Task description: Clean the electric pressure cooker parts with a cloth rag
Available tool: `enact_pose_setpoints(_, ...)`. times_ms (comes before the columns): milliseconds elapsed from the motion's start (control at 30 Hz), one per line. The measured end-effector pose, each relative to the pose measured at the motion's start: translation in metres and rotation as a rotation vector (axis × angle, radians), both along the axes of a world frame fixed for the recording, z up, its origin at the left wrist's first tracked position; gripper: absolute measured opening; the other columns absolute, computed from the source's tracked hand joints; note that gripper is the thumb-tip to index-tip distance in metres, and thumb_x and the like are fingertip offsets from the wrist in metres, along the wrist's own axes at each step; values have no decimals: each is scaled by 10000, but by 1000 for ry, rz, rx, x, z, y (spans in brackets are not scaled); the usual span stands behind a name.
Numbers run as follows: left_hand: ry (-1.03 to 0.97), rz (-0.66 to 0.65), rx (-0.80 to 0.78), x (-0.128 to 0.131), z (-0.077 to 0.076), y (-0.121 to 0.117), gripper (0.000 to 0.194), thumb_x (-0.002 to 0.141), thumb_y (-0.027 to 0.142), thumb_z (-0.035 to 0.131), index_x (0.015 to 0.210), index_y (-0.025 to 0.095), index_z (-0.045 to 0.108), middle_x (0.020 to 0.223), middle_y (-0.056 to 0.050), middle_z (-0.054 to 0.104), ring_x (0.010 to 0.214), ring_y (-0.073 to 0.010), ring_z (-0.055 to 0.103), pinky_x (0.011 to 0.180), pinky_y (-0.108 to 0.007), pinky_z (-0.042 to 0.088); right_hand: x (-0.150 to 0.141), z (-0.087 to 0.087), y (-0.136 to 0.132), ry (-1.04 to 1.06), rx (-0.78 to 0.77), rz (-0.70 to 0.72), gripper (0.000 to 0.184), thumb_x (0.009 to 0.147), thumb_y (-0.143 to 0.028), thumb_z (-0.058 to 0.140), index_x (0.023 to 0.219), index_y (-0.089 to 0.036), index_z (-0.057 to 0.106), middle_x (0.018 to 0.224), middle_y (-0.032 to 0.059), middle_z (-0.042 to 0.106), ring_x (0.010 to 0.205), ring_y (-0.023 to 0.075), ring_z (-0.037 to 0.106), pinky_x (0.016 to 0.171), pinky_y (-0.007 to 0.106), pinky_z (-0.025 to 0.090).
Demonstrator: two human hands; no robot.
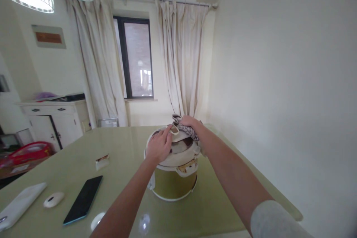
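A rice cooker [174, 184] with a shiny body and a whitish lid [173, 160] stands upright on the table. My left hand [160, 145] lies on the left of the lid, fingers stretched toward the small loop [174, 130] on top. At the back right of the lid, my right hand [191, 122] is closed around a patterned cloth [189, 131], which touches the lid. Part of the cloth is hidden under that hand. A latch-like piece [186, 169] shows at the cooker's front.
On the glossy greenish table [125, 145] lie a dark phone [83, 200], a white phone-like slab [21, 206], a white oval object [54, 199] and a small packet [102, 161]. A wall [279, 81] runs along the right side. White cabinet [52, 119] stands behind left.
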State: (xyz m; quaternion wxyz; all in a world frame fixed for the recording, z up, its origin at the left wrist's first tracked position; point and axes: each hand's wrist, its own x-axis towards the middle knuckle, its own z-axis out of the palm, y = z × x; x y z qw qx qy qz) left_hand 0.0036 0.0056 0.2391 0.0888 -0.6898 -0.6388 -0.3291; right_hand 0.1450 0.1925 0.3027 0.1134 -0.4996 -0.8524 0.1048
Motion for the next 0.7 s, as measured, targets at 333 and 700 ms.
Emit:
enact_pose_setpoints(333,-39,-78,317,-4,-10,5,213,968,175,453,1137,198,581,1058,-120,593,1076,-292,580,1004,-493,516,-45,22,-15,232,9,288,209,917,-228,641,983,-112,802,970,74,807,929,218,732,809,254,542)
enact_pose_setpoints(700,-340,15,370,-7,-10,12,467,940,504,605,1237,145,562,1211,-170,602,1257,-332,552,1134,-549,450,-81,132,-56,1145,478,543,342,1039,-272,430,1267,-183,669,1139,36,740,1188,213,647,1119,403,470)
